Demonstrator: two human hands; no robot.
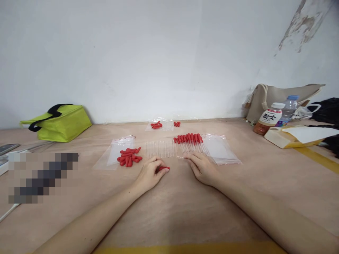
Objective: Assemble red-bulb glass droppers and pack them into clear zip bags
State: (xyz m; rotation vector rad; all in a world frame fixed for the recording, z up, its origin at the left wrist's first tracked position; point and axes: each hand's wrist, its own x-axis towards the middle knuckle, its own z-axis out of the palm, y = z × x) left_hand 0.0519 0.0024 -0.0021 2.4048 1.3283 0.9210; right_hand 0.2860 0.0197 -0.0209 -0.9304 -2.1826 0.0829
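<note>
Left hand (150,173) was clamped on a soft-looking red bulb (165,168) over the tabletop (169,215), nearer than the row of clear tubes (159,149); right hand (202,167) pinched a slender tube (180,157), apparently glass. Transparent zip bag (221,150) lay flat; labelled bottle (270,118) held brown liquid (261,129).

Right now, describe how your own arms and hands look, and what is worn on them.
The left hand and right hand are ungloved; no ring, watch or bracelet shows. The left forearm and right forearm are bare, with no sleeves in view.
</note>
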